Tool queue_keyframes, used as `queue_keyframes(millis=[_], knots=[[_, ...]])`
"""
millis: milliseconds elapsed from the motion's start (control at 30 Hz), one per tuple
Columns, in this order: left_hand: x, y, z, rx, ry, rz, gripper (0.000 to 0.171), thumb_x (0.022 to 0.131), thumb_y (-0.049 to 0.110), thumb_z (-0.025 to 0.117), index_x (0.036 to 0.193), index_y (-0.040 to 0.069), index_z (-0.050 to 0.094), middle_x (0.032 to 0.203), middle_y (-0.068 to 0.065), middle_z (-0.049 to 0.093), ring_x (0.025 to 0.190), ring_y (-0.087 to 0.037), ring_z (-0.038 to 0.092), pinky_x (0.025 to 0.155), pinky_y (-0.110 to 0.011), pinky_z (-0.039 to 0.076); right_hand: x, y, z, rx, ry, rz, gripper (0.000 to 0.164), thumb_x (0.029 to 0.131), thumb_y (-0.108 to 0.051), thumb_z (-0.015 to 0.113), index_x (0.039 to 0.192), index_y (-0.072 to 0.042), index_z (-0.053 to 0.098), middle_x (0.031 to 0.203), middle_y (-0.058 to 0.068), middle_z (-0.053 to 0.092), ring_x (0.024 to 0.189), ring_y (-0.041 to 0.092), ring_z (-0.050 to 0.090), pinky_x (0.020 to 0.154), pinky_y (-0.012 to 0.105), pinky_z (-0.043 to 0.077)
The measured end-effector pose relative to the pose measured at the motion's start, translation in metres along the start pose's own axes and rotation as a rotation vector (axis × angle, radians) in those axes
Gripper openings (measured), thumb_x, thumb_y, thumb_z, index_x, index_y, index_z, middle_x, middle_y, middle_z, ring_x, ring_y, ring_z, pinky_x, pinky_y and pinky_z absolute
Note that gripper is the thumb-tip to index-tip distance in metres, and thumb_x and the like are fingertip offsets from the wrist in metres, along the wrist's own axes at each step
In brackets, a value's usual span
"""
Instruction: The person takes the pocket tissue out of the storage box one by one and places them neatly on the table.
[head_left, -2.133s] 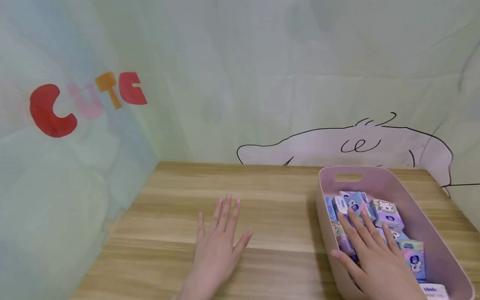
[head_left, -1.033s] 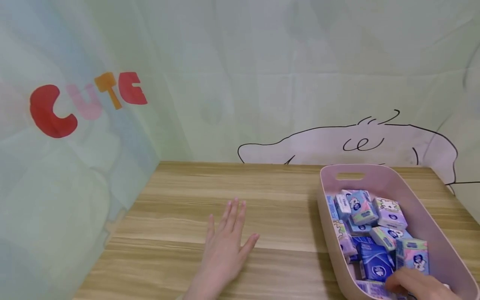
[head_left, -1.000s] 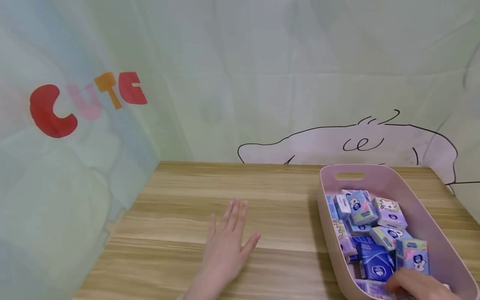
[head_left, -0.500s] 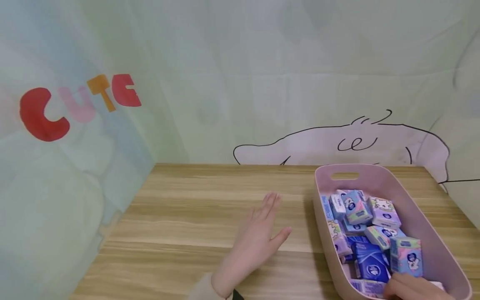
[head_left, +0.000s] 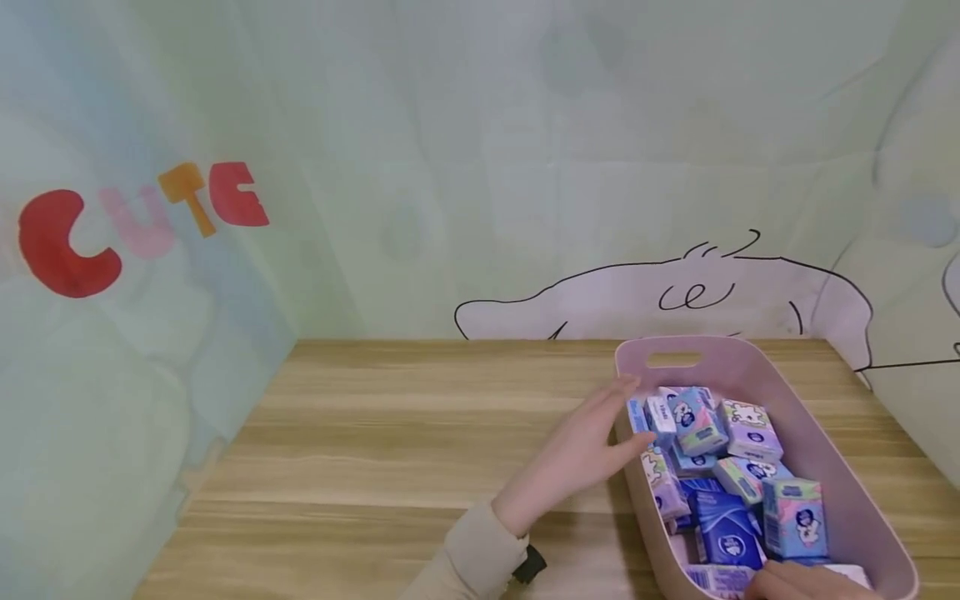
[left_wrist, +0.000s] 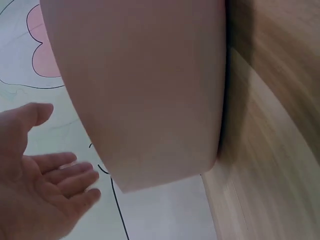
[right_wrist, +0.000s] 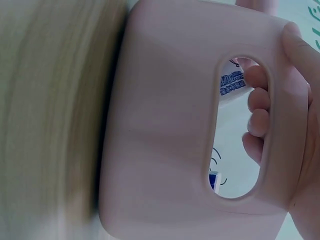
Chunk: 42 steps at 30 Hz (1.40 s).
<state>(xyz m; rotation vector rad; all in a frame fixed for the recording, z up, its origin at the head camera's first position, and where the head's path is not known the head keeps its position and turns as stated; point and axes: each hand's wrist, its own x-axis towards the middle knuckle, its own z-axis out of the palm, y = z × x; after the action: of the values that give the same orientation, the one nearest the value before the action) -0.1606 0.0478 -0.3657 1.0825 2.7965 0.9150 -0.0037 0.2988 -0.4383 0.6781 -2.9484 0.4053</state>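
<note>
The pink basket (head_left: 806, 446) stands on the right of the wooden table (head_left: 420, 417), long axis slanting from far left to near right, slotted far end facing the backdrop (head_left: 487, 192); the right hand (head_left: 802, 582) curls round its near handle (right_wrist: 287, 150). The left hand (head_left: 581, 454), fingers extended, is beside its left wall (left_wrist: 135, 100), contact unclear; earlier it was well apart.

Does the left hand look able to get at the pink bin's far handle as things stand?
Probably yes: the empty left hand is by the pink bin, close to the far handle, which nothing visible blocks.
</note>
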Motion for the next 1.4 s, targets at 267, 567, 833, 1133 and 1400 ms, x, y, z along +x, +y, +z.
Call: queue_keyframes(millis=[267,567,833,1133,1400], knots=[[0.041,0.010,0.005,0.138,-0.082,0.104,0.071,0.089,0.040,0.065,0.148,0.014,0.036,0.150,0.000,0.043,0.137,-0.014,0.044,0.112,-0.028,0.038,0.001,-0.016,-0.002,-0.070,0.133,0.002,0.030,0.076,-0.054,0.074,0.081,-0.044,0.046,0.073,-0.032,0.033,0.063,-0.016,0.032,0.054,0.008,0.027],[0.082,0.021,0.027,0.536,-0.234,0.066,0.058,0.073,0.050,0.078,0.121,0.021,0.062,0.115,0.013,0.065,0.095,-0.004,0.063,0.080,-0.020,0.054,0.004,-0.011,-0.010,-0.153,0.164,-0.173,0.029,0.078,-0.051,0.074,0.082,-0.042,0.046,0.077,-0.034,0.028,0.066,-0.017,0.027,0.054,0.003,0.015],[0.094,0.025,0.046,0.624,-0.239,-0.060,0.028,0.071,0.035,0.081,0.095,0.028,0.069,0.096,0.014,0.069,0.081,-0.007,0.059,0.066,-0.025,0.050,0.007,-0.008,-0.012,-0.199,0.183,-0.213,0.027,0.079,-0.054,0.071,0.084,-0.039,0.050,0.080,-0.034,0.029,0.068,-0.017,0.028,0.056,0.002,0.017],[0.096,0.020,0.047,0.603,-0.224,-0.030,0.022,0.074,0.030,0.078,0.093,0.027,0.067,0.096,0.012,0.069,0.079,-0.007,0.060,0.063,-0.025,0.051,0.009,-0.026,-0.013,-0.255,0.266,-0.034,0.031,0.076,-0.058,0.071,0.072,-0.043,0.044,0.069,-0.031,0.022,0.061,-0.013,0.023,0.054,0.007,0.019],[0.094,0.016,0.036,0.455,-0.191,0.064,0.023,0.075,0.030,0.078,0.091,0.019,0.068,0.095,0.008,0.066,0.081,-0.006,0.056,0.070,-0.019,0.049,0.012,-0.024,-0.012,-0.219,0.360,-0.080,0.034,0.070,-0.052,0.078,0.071,-0.042,0.046,0.067,-0.031,0.021,0.059,-0.014,0.024,0.054,0.003,0.017]])
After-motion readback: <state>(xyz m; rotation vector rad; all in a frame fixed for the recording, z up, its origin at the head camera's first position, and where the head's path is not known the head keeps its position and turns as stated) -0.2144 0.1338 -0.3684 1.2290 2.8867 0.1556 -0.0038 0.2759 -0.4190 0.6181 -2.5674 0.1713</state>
